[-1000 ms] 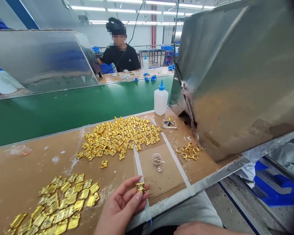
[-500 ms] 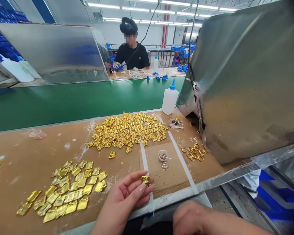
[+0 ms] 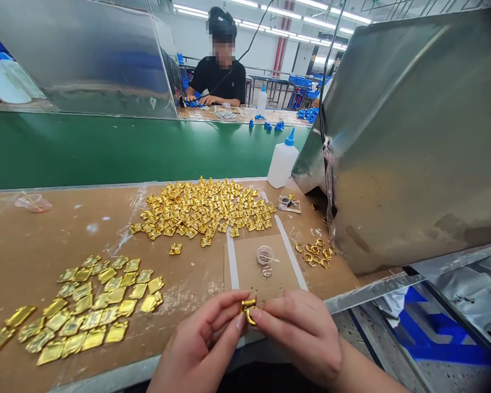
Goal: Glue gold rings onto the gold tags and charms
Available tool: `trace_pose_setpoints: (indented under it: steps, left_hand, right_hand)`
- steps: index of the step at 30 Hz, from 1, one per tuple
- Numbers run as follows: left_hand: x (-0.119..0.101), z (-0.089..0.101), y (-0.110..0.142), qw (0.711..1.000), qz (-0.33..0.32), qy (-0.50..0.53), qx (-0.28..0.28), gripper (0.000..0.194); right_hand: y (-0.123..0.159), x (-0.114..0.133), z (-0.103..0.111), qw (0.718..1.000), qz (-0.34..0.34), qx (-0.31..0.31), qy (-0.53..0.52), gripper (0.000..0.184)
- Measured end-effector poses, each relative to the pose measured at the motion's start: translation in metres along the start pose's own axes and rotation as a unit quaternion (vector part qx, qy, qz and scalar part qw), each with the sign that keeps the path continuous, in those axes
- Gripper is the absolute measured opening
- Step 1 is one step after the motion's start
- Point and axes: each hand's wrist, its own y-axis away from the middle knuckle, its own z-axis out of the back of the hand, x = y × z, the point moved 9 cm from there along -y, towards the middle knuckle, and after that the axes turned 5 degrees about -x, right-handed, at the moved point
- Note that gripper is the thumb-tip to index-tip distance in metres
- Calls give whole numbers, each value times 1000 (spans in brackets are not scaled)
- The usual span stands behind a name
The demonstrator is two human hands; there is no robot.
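Between the thumb and fingers of my left hand [image 3: 207,341] is a small gold square piece [image 3: 247,302]. My right hand [image 3: 300,327] pinches a gold ring [image 3: 251,317] against that piece. Both hands meet over the front edge of the table, and the fingers partly hide where ring and piece touch. More gold rings [image 3: 313,257] lie loosely to the right. Just beyond my hands, a small clear cup [image 3: 264,254] with a thin white stick rests on a cardboard sheet [image 3: 245,278].
A large heap of gold pieces [image 3: 204,207] covers the middle back. Flat gold pieces [image 3: 94,318] spread at left. A white bottle [image 3: 282,166] stands near the metal panel [image 3: 413,153] at right. Across the green belt [image 3: 118,147] sits a person [image 3: 221,76] in black.
My right hand has risen from the table's front edge to meet my left, and a gold ring now shows in its fingers. The view has shifted slightly.
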Motion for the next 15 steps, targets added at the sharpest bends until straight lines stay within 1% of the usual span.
trace_pose_setpoints:
  steps: [9, 15]
  left_hand:
    - [-4, -1, 2, 998, -50, -49, -7, 29]
    - [-16, -2, 6, 983, -136, -121, -21, 33]
  right_hand:
    - [9, -5, -5, 1000, -26, -5, 13, 33]
    - [5, -8, -2, 999, -32, 4, 19, 37]
